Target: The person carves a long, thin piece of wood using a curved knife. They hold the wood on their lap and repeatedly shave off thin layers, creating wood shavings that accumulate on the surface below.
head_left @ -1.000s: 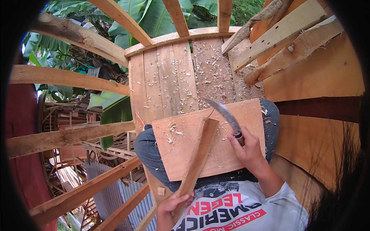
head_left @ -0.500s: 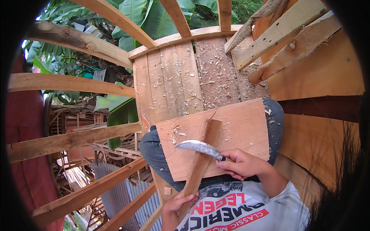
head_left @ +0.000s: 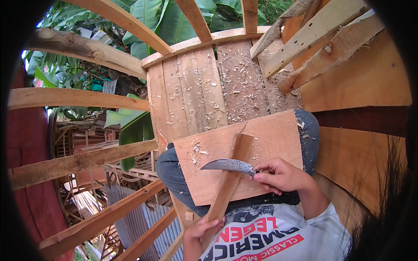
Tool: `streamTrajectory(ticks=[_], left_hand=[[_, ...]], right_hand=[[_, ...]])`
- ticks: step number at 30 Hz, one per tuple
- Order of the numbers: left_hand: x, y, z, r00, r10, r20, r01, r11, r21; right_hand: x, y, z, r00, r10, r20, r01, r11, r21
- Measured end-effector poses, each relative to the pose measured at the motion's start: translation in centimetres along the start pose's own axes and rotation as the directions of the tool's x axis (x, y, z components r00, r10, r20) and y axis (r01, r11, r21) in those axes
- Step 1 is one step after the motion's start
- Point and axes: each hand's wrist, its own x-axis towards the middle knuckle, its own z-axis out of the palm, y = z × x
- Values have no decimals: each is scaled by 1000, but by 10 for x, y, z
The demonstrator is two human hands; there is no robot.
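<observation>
I have the board [head_left: 278, 145] lying slantwise over the crossed legs [head_left: 174, 170], and I place everything else by it. The right hand [head_left: 278, 175], above the board's right half, is curled closed around the handle of a curved knife [head_left: 226, 165]; the fingers hide most of that handle. The blade points toward the board's left side and crosses above a long wooden piece [head_left: 227, 189]; I cannot tell whether the edge touches the wood. That piece runs from below the board's near edge up across its middle, leaning right, its top end short of the far edge. Just off the near edge, the left hand [head_left: 205, 226] is wrapped firmly around the piece's lower end. Pale shavings [head_left: 198, 150] lie on the board's left part, and more are strewn over the planks [head_left: 174, 104] beyond its far edge. A small wood block [head_left: 189, 216] sits off its near left corner.
</observation>
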Motion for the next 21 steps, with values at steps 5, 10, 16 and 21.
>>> streamTrajectory(ticks=[5, 10, 16, 21], left_hand=[[2, 0, -9, 995, -88, 54, 91, 995, -48], [-6, 9, 11, 990, -104, -99, 91, 988, -125], [9, 1, -12, 998, 14, 62, -13, 1000, -18], [-8, 13, 11, 989, -49, -137, 34, 993, -113]], right_hand=[[-1, 2, -2, 998, 59, 32, -62, 995, 77], [-2, -4, 1, 994, -31, -106, 30, 1000, -4], [1, 2, 16, 993, -38, -113, 48, 995, 89], [4, -2, 10, 989, -26, -147, 25, 1000, -5]])
